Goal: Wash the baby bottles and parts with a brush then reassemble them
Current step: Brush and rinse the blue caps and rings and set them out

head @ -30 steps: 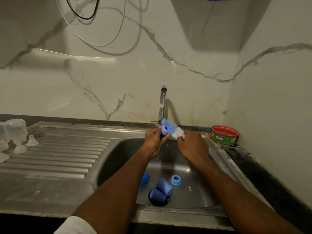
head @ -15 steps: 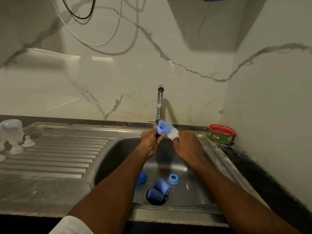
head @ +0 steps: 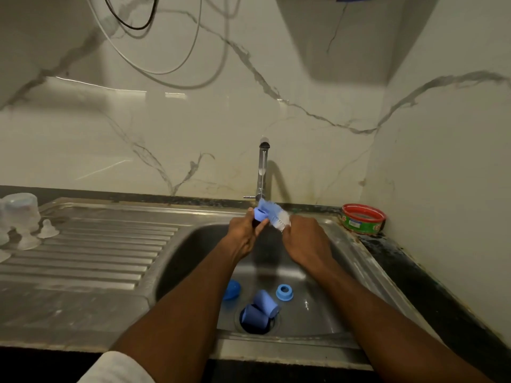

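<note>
over the sink's point(head: 356, 261) back edge, left hand point(head: 243, 236) pinches a blue ring point(head: 260, 214); right hand point(head: 305, 241) grips the brush point(head: 278, 217) (bristles in the ring). caps point(head: 261, 309) lie at the drain.

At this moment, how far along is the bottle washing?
Done, apparently: clear bottles and teats stand on the drainboard. In hand: left hand holds a blue ring while right hand works the brush. Left: caps, another ring in the sink, then reassembly.
</note>
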Tool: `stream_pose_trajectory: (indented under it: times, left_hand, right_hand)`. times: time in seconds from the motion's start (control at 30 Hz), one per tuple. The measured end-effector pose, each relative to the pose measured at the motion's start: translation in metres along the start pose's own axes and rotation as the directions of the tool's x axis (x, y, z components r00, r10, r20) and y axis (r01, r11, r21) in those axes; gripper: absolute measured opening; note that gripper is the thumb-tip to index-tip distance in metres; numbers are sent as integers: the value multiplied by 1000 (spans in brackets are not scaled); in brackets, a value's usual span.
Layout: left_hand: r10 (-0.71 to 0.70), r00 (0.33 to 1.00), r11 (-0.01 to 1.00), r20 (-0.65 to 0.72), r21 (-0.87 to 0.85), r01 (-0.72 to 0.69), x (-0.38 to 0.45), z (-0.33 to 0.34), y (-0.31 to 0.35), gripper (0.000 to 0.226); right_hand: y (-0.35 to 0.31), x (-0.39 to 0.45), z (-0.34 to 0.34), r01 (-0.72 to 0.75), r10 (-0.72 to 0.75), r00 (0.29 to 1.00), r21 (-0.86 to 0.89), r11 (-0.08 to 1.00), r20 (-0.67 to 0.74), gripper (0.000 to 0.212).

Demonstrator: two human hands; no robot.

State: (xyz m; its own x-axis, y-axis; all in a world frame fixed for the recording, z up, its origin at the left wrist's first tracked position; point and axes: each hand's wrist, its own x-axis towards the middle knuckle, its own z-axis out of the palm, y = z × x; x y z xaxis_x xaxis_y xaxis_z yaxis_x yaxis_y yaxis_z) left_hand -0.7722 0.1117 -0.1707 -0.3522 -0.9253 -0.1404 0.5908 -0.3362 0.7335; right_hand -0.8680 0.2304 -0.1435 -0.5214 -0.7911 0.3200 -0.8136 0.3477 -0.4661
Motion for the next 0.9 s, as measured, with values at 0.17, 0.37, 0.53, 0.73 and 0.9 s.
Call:
stream_pose_trajectory:
  times: [0.17, 0.37, 0.53, 0.73, 0.9]
  left_hand:
    - [-64, 991, 995, 115, 87, 54, -9, 4, -5, 19]
    - [-41, 990, 992, 133, 121, 25, -9, 4, -3, 24]
    - [9, 996, 991, 92, 133, -21, -1, -6, -2, 35]
    - [-40, 987, 979, 154, 206, 7, -11, 2, -3, 30]
    - [-11, 1000, 990, 18, 142, 8, -2, -5, -3, 24]
  right_hand:
    - [-11, 2, 0, 82, -84, 996, -47, 996, -39, 34]
    - [5, 6, -5, -30, 30, 1000, -32, 999, -6, 33]
    - [-3, 2, 3, 72, -72, 997, 17, 997, 22, 34]
    - [1, 9, 0, -27, 27, 1000, 47, 999, 4, 36]
    - [1, 3, 7, 53, -55, 998, 31, 998, 45, 34]
